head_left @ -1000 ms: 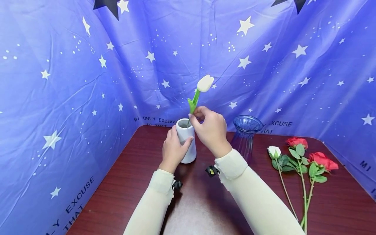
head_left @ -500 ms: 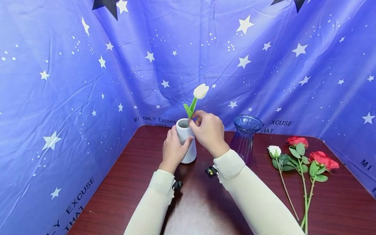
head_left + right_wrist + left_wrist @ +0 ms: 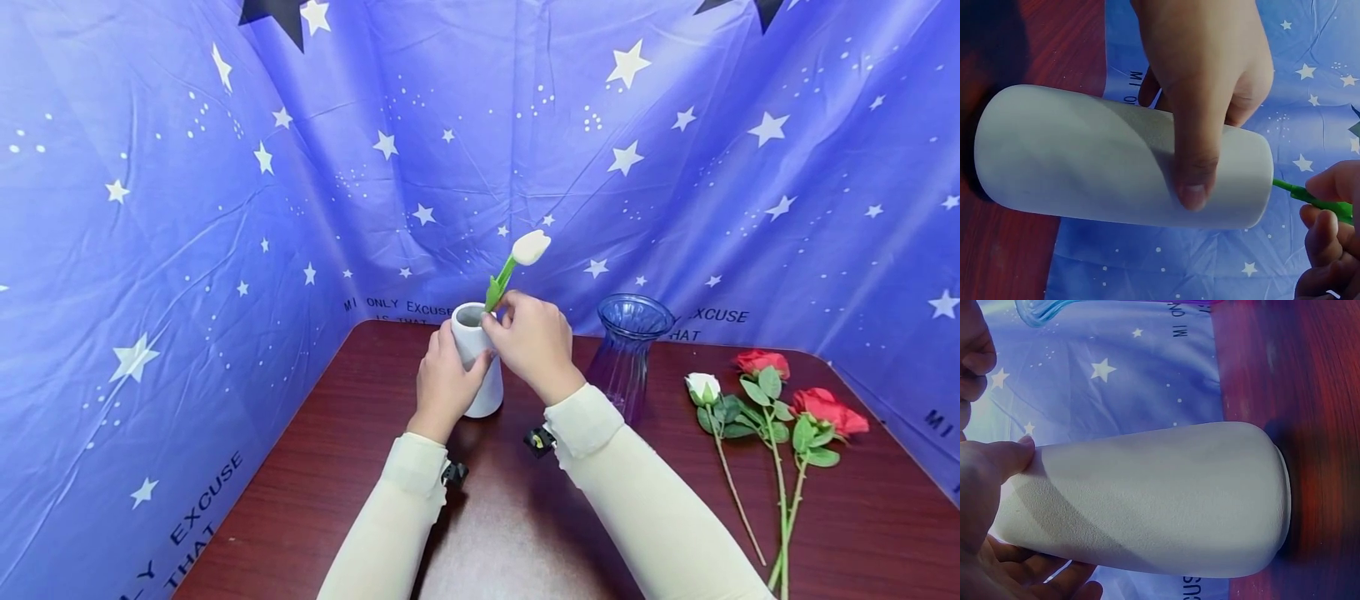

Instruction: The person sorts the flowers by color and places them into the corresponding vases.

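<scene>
White tulip (image 3: 532,247) leans right, stem (image 3: 1282,184) in white vase (image 3: 1160,500); right hand (image 3: 534,337) pinches it low, left hand (image 3: 446,377) curls round the vase. Insertion seems underway; next move likely calls for lowering.

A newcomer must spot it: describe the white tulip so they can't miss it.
On the dark red table find the white vase gripped by the left hand. At its mouth the right hand pinches the white tulip. Unlike the white rose lying on the table, it points upward.
</scene>
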